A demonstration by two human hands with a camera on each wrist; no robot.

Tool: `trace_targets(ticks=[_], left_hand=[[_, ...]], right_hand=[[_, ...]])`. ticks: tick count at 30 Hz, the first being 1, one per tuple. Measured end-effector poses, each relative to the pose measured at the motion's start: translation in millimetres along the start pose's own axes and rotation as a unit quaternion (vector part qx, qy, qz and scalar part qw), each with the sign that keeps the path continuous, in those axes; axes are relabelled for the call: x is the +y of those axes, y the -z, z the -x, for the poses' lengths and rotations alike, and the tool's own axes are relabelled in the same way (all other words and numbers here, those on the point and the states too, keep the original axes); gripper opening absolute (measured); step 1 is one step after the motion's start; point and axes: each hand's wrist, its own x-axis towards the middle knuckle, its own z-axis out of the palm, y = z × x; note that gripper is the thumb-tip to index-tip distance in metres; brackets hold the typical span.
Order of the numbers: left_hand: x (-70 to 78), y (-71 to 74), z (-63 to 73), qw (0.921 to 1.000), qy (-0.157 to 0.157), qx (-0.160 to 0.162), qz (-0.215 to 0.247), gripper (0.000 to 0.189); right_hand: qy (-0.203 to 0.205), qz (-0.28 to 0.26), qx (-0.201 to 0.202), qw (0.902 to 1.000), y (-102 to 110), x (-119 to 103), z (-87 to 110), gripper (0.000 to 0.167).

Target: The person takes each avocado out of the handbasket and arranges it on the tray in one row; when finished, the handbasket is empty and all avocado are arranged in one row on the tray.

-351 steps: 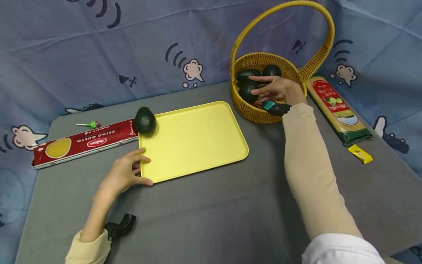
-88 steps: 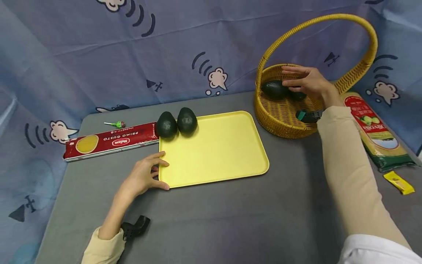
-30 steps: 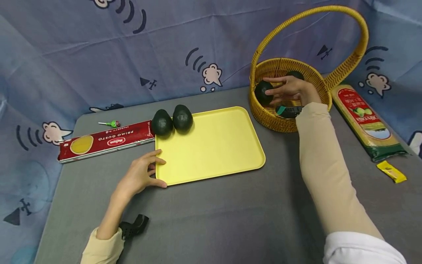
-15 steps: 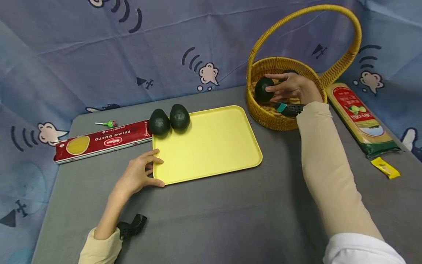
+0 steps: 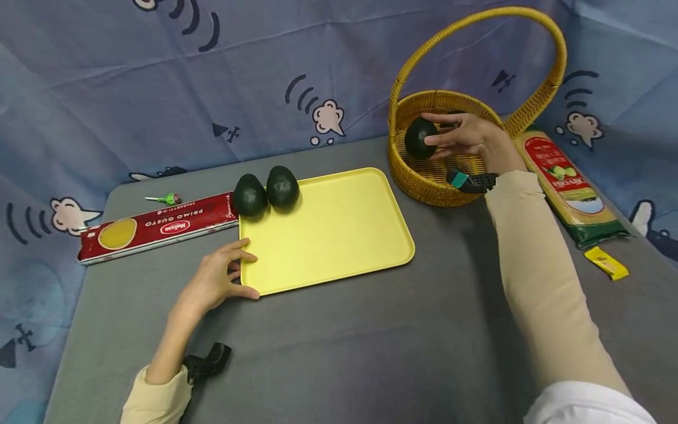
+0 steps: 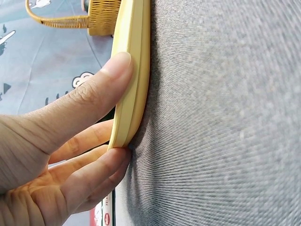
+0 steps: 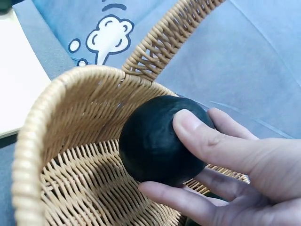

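Note:
In the head view, my right hand (image 5: 466, 138) holds a dark green avocado (image 5: 418, 139) inside the yellow wicker basket (image 5: 424, 191). The right wrist view has thumb and fingers wrapped round this avocado (image 7: 157, 141), raised over the woven bottom. Mostly hidden behind the hand, another avocado (image 5: 454, 113) lies at the basket's back. My left hand (image 5: 214, 277) grips the near left corner of a yellow tray (image 5: 328, 229); thumb and fingers press on the tray's rim (image 6: 129, 94) in the left wrist view. Two avocados (image 5: 283, 188) sit side by side at the tray's far left corner.
A red spaghetti pack (image 5: 159, 227) lies left of the tray, with a green lollipop (image 5: 170, 199) behind it. Right of the basket are a red-and-gold bag (image 5: 572, 182) and a small yellow packet (image 5: 607, 263). The tall basket handle (image 5: 477, 17) arches above my right hand.
A second avocado has come onto the tray beside the first. My right hand went back into the basket, took hold of another avocado and raised it slightly. The left hand stays on the tray.

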Motion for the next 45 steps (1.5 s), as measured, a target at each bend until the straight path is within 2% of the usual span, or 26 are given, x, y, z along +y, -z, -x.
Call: trace_targets(ticks=[9, 19, 23, 30, 37, 41, 45], left_hand=[[-0.6, 0.1, 3.1, 1.0000, -0.005, 0.000, 0.001, 0.061], [2.4, -1.0, 0.5, 0.9999, -0.008, -0.002, -0.011, 0.061], [2.9, -0.9, 0.2, 0.9999, -0.006, 0.000, -0.011, 0.060], [2.2, -1.4, 0.6, 1.0000, -0.002, -0.003, -0.008, 0.060], [-0.1, -0.1, 1.2, 1.0000, -0.003, -0.003, -0.005, 0.061], [0.1, 0.3, 1.3, 1.0000, -0.002, -0.003, -0.005, 0.061], [0.7, 0.3, 0.8, 1.0000, -0.007, -0.002, -0.005, 0.061]], right_hand=[[0.035, -0.041, 0.002, 0.9986, -8.6, 6.1, 11.4, 0.074], [0.110, -0.031, -0.015, 0.9934, -12.8, 18.3, 25.5, 0.074], [0.136, -0.022, 0.000, 0.9905, -15.7, 24.9, 31.5, 0.073], [0.185, -0.082, 0.025, 0.9790, -25.5, 36.5, 42.2, 0.072], [0.209, -0.065, 0.030, 0.9752, -38.2, 39.5, 49.8, 0.069], [0.235, -0.070, 0.013, 0.9694, -49.7, 43.9, 52.0, 0.068], [0.271, -0.096, -0.023, 0.9575, -62.6, 50.5, 52.3, 0.068]])
